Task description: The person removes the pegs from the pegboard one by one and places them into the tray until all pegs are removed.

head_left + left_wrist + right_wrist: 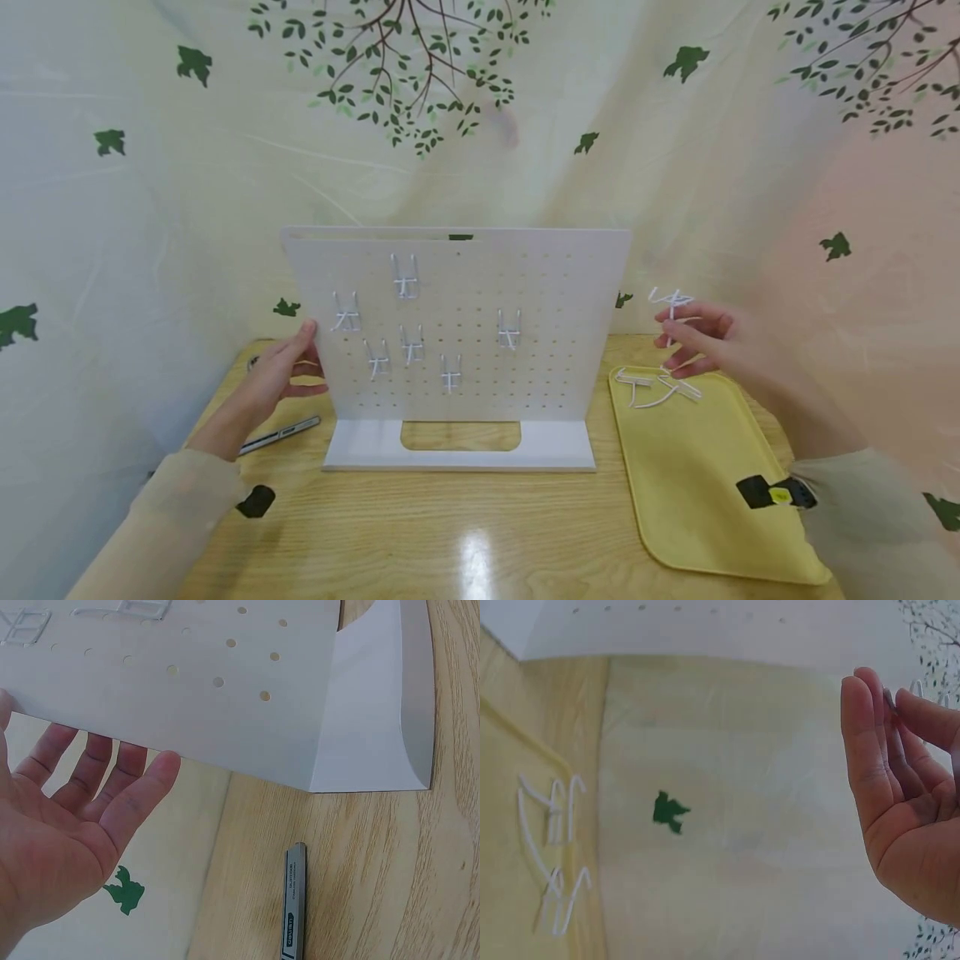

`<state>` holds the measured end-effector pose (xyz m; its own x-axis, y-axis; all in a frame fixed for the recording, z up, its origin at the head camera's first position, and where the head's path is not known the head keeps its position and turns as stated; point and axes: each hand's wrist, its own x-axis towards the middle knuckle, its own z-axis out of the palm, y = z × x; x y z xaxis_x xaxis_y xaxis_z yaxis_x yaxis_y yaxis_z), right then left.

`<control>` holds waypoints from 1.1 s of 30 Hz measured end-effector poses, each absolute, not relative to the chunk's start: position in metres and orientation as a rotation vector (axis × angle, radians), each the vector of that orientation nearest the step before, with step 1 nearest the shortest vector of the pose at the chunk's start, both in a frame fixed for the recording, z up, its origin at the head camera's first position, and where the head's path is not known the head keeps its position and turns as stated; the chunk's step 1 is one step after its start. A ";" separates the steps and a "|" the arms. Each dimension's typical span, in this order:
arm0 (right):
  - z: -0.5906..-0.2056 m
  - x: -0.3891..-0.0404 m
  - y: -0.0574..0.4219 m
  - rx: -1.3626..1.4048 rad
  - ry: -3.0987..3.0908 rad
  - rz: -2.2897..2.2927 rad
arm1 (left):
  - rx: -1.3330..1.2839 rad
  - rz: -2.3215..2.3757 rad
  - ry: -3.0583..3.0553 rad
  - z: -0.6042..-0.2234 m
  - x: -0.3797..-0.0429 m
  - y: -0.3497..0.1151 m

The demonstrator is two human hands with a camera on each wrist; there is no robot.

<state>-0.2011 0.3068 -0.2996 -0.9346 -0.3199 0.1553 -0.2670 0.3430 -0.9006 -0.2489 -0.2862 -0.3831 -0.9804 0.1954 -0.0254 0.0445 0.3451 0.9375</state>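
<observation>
Right hand (705,337) pinches a white wire hook (672,302) between thumb and fingers, right of the pegboard's (547,371) right edge, near the far edge of the yellow tray (697,483). Left hand (273,379), farther from the hook, grips the pegboard's left edge. Hook form: thin, pronged; stem directed down into the fingers.

The right hand (712,337) partly hides its white hook (675,298).
</observation>
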 end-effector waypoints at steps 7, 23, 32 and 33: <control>-0.338 -0.202 0.361 -0.311 2.543 -1.662 | 0.216 1.710 2.470 -0.382 -0.249 -0.286; -0.421 -0.208 0.420 0.041 2.443 -1.574 | 0.206 1.701 2.466 -0.384 -0.250 -0.286; -0.439 -0.200 0.422 0.105 2.446 -1.483 | 0.197 1.696 2.467 -0.382 -0.248 -0.286; -0.440 -0.200 0.422 0.104 2.441 -1.473 | 0.195 1.698 2.466 -0.382 -0.248 -0.286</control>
